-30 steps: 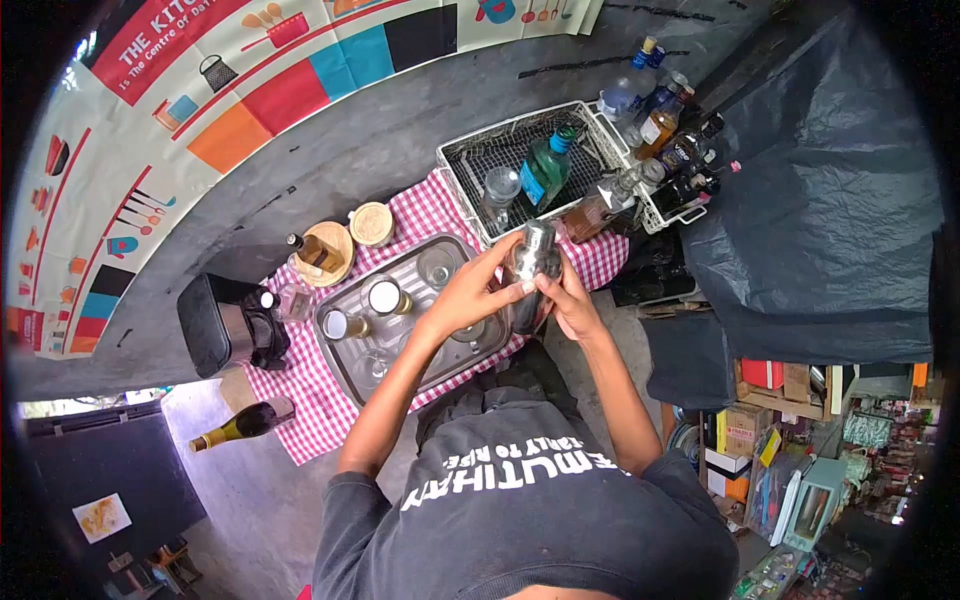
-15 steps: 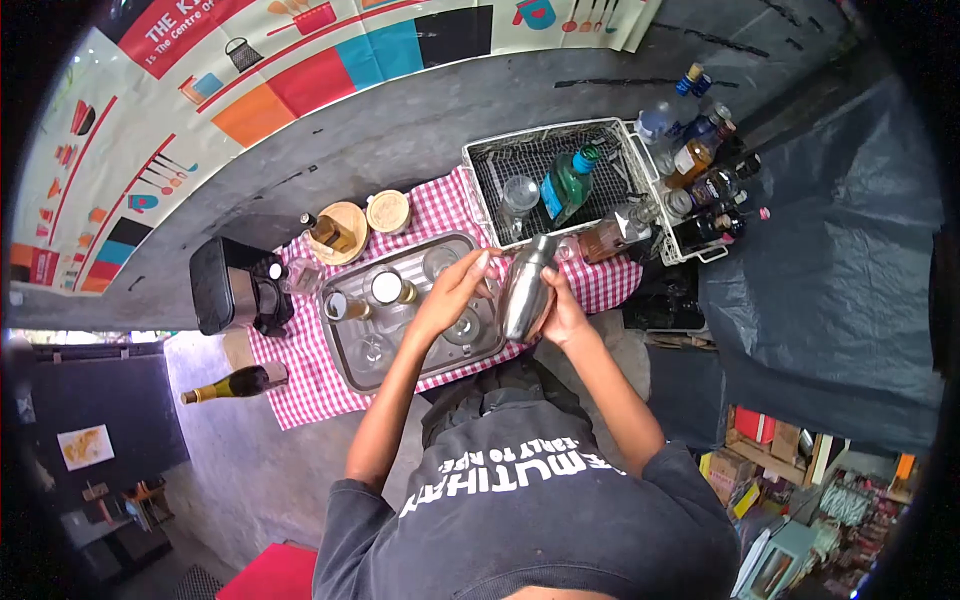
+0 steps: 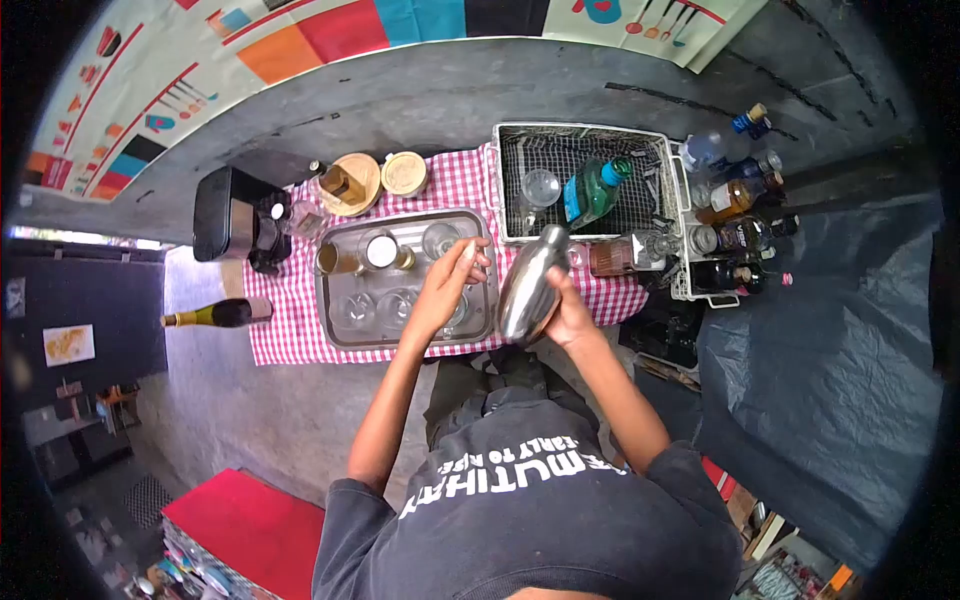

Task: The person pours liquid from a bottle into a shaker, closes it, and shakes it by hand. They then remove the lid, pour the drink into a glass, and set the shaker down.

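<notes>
A shiny metal cocktail shaker (image 3: pixel 525 285) is in my right hand (image 3: pixel 572 318), which wraps its lower right side. The shaker tilts slightly, its narrow capped top toward the wire basket. My left hand (image 3: pixel 447 285) is raised just left of the shaker, apart from it, fingers loosely bent and nothing in them. Below that hand lies a grey tray (image 3: pixel 333 328) with several stemmed glasses, one of them a clear glass (image 3: pixel 440 240) at its back right. Also on the tray are an amber-filled glass (image 3: pixel 338 260) and a white-topped glass (image 3: pixel 383 251).
A white wire basket (image 3: pixel 583 128) holds a green bottle (image 3: pixel 597 193) and an upturned-looking glass (image 3: pixel 540 190). Several bottles crowd the right-hand rack. A dark green bottle (image 3: pixel 220 313) lies at the left, near a black machine (image 3: pixel 222 215). Wooden dishes (image 3: pixel 404 174) stand at the back.
My left hand has come away from the shaker, leaving a gap. The shaker stays in my right hand. The whole view has shifted, showing more floor and a red surface at lower left.
</notes>
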A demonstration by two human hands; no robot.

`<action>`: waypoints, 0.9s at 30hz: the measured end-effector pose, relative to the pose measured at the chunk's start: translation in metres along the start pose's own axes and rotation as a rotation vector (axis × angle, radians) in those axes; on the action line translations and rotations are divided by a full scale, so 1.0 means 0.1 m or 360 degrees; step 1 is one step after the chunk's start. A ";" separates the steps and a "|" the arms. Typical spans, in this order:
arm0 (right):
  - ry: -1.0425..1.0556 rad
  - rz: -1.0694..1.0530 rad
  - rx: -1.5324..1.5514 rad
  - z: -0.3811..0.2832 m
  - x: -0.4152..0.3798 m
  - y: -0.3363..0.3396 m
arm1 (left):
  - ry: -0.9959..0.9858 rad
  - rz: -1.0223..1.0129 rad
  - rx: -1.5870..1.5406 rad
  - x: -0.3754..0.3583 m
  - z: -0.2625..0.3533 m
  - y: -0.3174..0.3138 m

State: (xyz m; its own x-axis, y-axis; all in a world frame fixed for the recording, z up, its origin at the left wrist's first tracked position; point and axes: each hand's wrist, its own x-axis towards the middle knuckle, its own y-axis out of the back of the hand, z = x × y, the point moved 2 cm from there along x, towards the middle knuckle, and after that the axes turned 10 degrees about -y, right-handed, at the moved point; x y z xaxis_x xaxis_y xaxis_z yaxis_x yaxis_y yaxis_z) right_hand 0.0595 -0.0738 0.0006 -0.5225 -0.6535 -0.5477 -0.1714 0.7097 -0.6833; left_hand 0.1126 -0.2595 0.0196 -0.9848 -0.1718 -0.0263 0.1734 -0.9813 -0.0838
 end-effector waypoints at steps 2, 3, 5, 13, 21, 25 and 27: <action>0.0077 0.0177 0.0037 -0.18 0.11 0.07 | -0.0069 0.0033 -0.0026 -0.01 -0.01 -0.01; 0.0143 0.0055 0.0050 -0.26 0.19 0.16 | -0.0074 0.0050 -0.0021 -0.01 -0.01 -0.01; 0.0123 0.0011 0.0174 -0.29 0.25 0.25 | -0.0066 0.0075 -0.0035 -0.05 0.00 -0.01; 0.0176 -0.0071 -0.0192 -0.35 0.12 0.00 | -0.0138 0.0165 0.0066 -0.11 0.08 -0.01; 0.0071 -0.0103 -0.0257 -0.24 0.09 -0.13 | -0.0119 0.0242 0.0102 -0.20 -0.01 -0.09; 0.0133 -0.0149 -0.0309 -0.36 0.22 -0.13 | -0.0090 0.0288 0.0057 -0.27 -0.03 -0.09; 0.0155 -0.0109 -0.0158 -0.45 0.31 -0.13 | -0.0046 0.0244 0.0016 -0.30 -0.06 -0.05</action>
State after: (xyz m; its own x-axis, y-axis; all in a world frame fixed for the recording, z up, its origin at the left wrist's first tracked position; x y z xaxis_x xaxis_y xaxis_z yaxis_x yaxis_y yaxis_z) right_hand 0.0076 -0.0917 0.0147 -0.5844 -0.6763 -0.4485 -0.2886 0.6898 -0.6640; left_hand 0.1410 -0.2486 0.0146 -0.9467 -0.3220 -0.0093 0.3218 -0.9441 -0.0713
